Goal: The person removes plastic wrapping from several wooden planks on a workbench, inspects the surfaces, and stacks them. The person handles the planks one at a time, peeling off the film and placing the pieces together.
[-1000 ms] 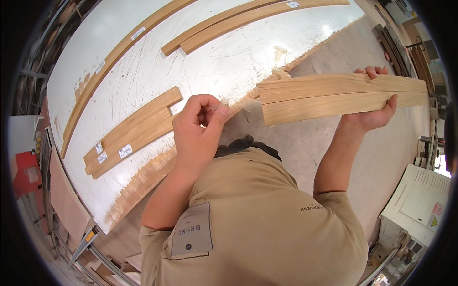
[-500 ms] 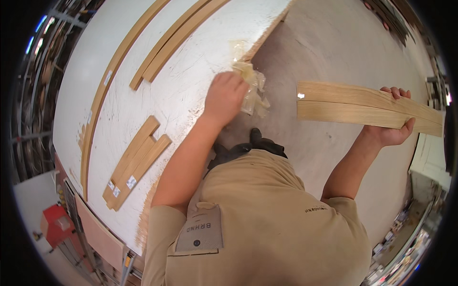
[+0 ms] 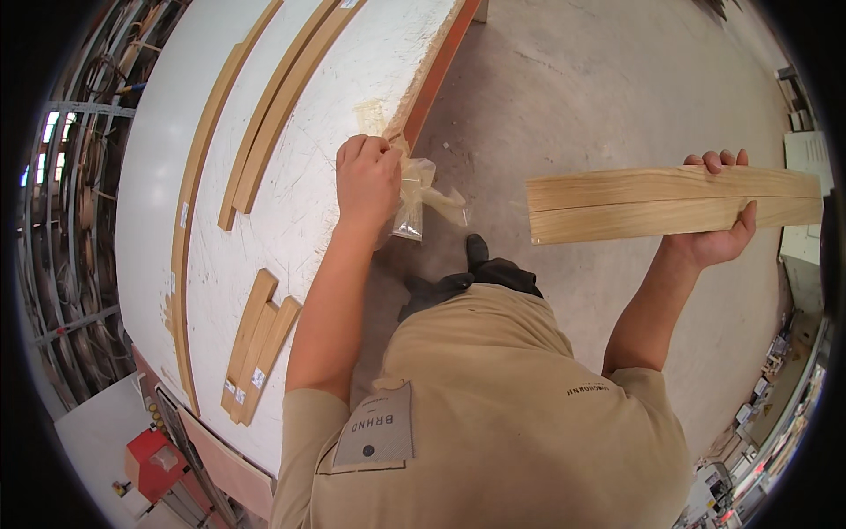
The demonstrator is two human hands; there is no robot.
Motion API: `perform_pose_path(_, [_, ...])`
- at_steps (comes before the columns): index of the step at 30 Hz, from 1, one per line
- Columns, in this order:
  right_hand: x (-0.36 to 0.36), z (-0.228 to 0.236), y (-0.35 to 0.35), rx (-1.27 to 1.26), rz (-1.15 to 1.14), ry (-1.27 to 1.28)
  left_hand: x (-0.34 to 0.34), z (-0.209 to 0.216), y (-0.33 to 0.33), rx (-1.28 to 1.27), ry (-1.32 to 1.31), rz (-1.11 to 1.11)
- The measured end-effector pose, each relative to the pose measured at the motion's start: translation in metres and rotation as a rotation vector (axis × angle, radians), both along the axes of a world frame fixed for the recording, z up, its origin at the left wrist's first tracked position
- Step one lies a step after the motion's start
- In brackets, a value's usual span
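Note:
My left hand is at the edge of the white table, its fingers closed on a bunch of crumpled, yellowish clear tape. Loose tape ends hang past that edge over the floor. What lies right under the fingertips is hidden. Out to the right, my right hand grips two light wooden boards held lengthwise against each other, thumb on one side and fingers on the other. The boards are in the air, level and apart from the table.
Long wooden strips and a pair of strips lie on the table. Several short labelled pieces lie nearer me. A red machine part is at lower left, racks stand far left, and a pale cabinet is far right.
The view has shifted. My left hand stays at the tape by the table edge. The boards remain in my right hand, now more level; a small white patch at their end no longer shows.

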State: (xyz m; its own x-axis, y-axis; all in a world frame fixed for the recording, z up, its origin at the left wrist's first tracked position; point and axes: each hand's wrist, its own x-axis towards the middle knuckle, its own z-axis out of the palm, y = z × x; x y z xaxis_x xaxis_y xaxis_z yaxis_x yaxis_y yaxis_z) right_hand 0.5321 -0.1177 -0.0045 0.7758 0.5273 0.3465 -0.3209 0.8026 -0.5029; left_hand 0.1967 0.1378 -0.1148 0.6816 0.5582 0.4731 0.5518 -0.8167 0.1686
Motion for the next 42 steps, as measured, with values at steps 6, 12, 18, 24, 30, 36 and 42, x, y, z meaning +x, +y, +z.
perform_pose_path(6, [0.008,-0.009,0.025,-0.015,0.067,0.017,-0.014,-0.007,-0.003,0.002,0.024,0.042])
perform_pose_path(12, [0.005,-0.008,0.045,-0.037,0.093,0.040,-0.017,-0.004,-0.010,-0.063,0.014,0.051])
perform_pose_path(18, [-0.010,0.001,0.066,0.021,0.132,0.042,-0.008,0.049,-0.036,-0.101,-0.237,0.108])
perform_pose_path(24, [-0.031,0.015,0.083,0.076,0.231,0.022,-0.004,0.122,-0.091,-0.701,-0.496,-0.054])
perform_pose_path(30, [-0.051,0.024,0.096,0.104,0.320,-0.004,-0.023,0.130,-0.112,-0.981,-0.535,0.027])
perform_pose_path(36, [-0.071,0.030,0.101,0.112,0.351,-0.033,-0.042,0.132,-0.119,-0.922,-0.538,0.088])
perform_pose_path(42, [-0.088,0.034,0.101,0.148,0.359,-0.027,-0.052,0.121,-0.130,-0.952,-0.810,0.163])
